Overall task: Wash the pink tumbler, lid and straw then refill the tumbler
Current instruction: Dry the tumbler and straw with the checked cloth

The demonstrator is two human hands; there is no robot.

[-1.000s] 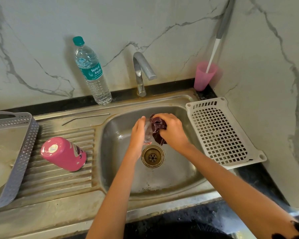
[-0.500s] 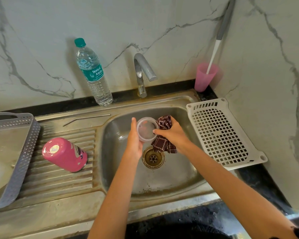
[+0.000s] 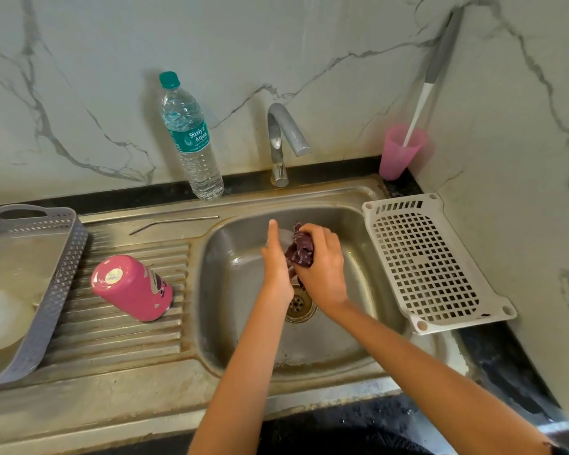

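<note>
Over the steel sink basin (image 3: 243, 323), my left hand (image 3: 276, 267) holds the clear round lid (image 3: 284, 236) on edge, so only a sliver of it shows. My right hand (image 3: 322, 267) grips a dark red checked cloth (image 3: 301, 249) and presses it against the lid. The pink tumbler (image 3: 133, 287) stands upside down on the ribbed drainboard to the left. A thin metal straw (image 3: 174, 222) lies along the back of the drainboard.
A full water bottle (image 3: 191, 139) stands left of the tap (image 3: 284, 139). A pink cup (image 3: 399, 152) with a long brush sits in the corner. A white perforated tray (image 3: 431, 264) lies right of the basin, a grey basket (image 3: 40, 290) at the far left.
The lid faced me half a second ago with the cloth hanging beside it; now the lid is turned edge-on and the cloth is bunched against it.
</note>
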